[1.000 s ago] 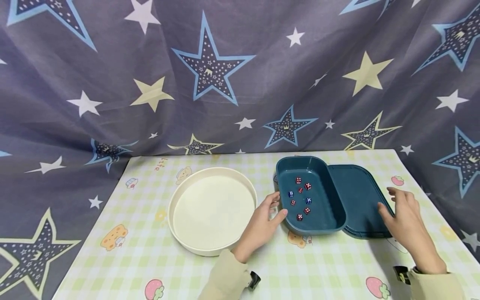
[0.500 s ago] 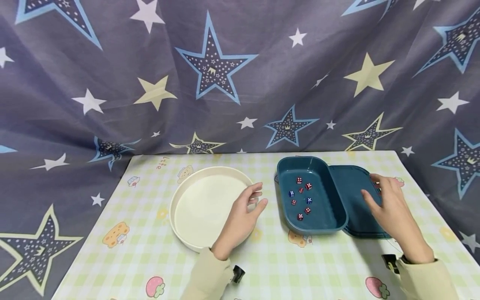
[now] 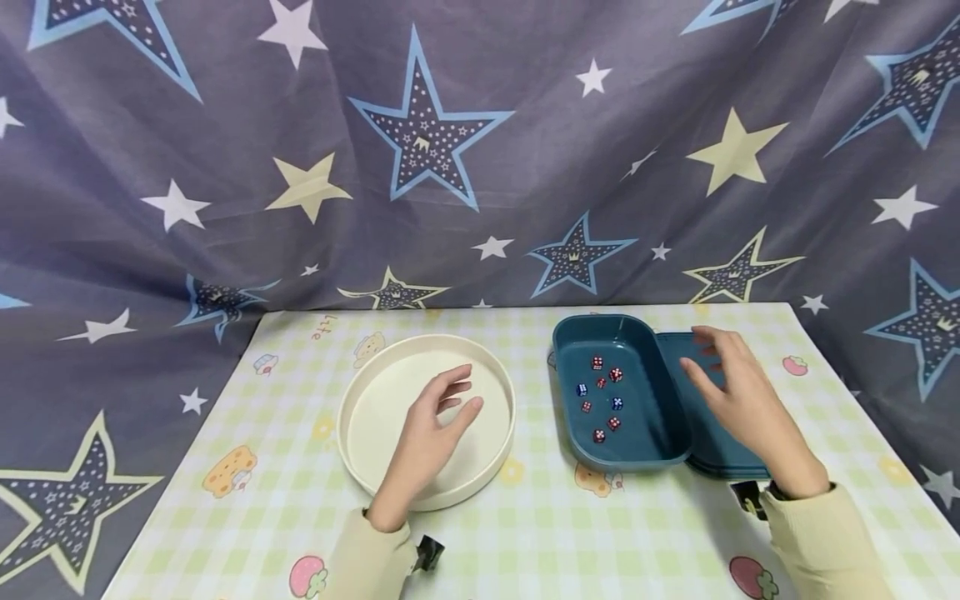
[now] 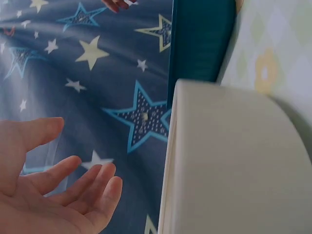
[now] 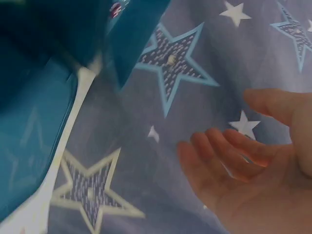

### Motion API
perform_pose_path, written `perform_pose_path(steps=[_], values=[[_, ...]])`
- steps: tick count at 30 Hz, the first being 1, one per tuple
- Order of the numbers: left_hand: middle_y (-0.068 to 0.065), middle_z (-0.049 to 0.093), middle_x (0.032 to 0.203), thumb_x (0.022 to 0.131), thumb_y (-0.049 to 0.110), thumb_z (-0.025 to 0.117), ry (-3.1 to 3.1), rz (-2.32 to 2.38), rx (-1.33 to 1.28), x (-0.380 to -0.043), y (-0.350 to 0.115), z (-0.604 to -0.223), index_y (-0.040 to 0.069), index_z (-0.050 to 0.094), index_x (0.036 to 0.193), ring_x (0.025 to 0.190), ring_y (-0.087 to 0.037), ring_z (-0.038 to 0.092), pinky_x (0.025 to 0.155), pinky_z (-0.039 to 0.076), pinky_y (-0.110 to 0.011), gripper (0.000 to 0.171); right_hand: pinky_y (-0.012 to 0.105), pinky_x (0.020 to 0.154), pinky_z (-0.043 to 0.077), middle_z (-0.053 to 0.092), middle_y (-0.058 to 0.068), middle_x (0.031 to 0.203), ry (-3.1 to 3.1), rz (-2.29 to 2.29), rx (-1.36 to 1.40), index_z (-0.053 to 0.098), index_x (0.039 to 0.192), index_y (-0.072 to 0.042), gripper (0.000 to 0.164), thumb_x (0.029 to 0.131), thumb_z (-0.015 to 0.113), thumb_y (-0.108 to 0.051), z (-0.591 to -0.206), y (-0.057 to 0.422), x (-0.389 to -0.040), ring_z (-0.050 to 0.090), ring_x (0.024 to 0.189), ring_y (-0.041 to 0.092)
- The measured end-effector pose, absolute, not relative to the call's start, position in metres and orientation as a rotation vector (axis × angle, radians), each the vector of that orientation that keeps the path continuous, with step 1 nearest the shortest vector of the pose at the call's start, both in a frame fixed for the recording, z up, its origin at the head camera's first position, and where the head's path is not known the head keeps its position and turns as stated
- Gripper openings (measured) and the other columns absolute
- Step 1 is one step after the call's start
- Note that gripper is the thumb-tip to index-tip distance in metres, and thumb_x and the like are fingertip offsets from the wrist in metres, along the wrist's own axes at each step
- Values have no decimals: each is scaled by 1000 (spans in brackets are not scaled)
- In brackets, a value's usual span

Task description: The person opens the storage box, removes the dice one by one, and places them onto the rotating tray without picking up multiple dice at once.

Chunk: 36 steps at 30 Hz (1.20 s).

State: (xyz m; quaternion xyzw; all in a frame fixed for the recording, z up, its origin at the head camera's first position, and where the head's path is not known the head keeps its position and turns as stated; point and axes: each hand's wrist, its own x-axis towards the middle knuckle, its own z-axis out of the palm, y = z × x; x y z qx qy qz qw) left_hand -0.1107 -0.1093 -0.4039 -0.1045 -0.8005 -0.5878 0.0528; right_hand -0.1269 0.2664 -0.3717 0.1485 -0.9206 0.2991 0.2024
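My left hand [image 3: 431, 425] hovers over the round cream tray [image 3: 352, 450], fingers relaxed and holding nothing. In the left wrist view that hand [image 4: 73, 185] is beside the tray's pale outer wall [image 4: 234, 161]. My right hand [image 3: 742, 400] hangs over the flat dark teal lid [image 3: 723, 454], with its fingers loosely bent and nothing in them. Between the hands stands a dark teal box [image 3: 637, 350], overlapping the lid's left side. Several small red dice [image 3: 616, 375] and blue dice [image 3: 617, 403] lie on its floor. The right wrist view shows the right hand [image 5: 243, 165] apart from the lid [image 5: 29, 141].
A checked cloth with cartoon prints covers the table [image 3: 585, 542]. Behind it hangs a dark curtain [image 3: 480, 242] with stars, close to the table's back edge.
My left hand has moved left from the teal box's side to above the cream tray. My right hand has moved left across the lid, toward the box. The box and dice stay put.
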Motion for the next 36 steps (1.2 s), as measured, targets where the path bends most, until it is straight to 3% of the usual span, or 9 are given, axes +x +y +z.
perform_pose_path(steps=[4,6,11,15,17,23,31,36], values=[[-5,56,140,96,21,69,-2420,-1795,-273,-108,-129,-403,12,55,139,127,-27,56,111,47,-42,46,6,81,42,51,24,123,-2599,951,464,45,139,4,43,102,58,-13,-364,257,-130,56,106,36],[-5,55,141,95,22,69,-2417,-1787,-250,-107,-139,-404,12,54,139,128,-26,55,112,46,-42,47,5,81,43,51,23,121,-2603,962,481,45,139,4,43,102,58,-13,-360,253,-131,56,105,35],[-7,54,141,96,22,69,-2423,-1748,-185,-106,-163,-405,10,54,139,128,-26,55,112,46,-43,47,19,83,50,51,21,124,-2641,982,485,45,140,1,44,102,58,-16,-356,245,-135,59,104,36],[-7,53,141,96,23,68,-2438,-1722,-139,-105,-179,-406,8,53,139,128,-25,54,111,46,-38,48,49,87,54,50,22,128,-2684,1002,479,44,141,-1,45,102,57,-20,-356,240,-140,59,107,37],[-6,53,141,95,23,70,-2440,-1715,-119,-104,-187,-406,9,53,140,128,-24,54,110,47,-33,50,56,88,53,50,22,128,-2695,1016,481,43,141,-1,45,103,57,-20,-357,237,-143,57,109,38],[-3,53,142,93,23,72,-2425,-1709,-80,-102,-208,-409,9,52,140,128,-23,54,106,48,-20,53,58,89,54,51,23,128,-2705,1020,519,45,139,1,44,102,58,-18,-363,230,-151,56,112,39],[-2,57,134,93,19,71,-2348,-1695,54,-95,-226,-414,9,57,138,121,-15,57,99,50,-16,47,55,90,55,51,23,129,-2740,1042,551,46,138,2,44,101,60,-17,-365,223,-156,57,109,38],[7,60,126,92,14,73,-2302,-1666,126,-92,-237,-421,9,59,135,117,-11,58,95,51,-13,46,55,92,54,54,22,128,-2783,1062,553,49,136,2,42,101,59,-19,-363,218,-160,60,108,36]])
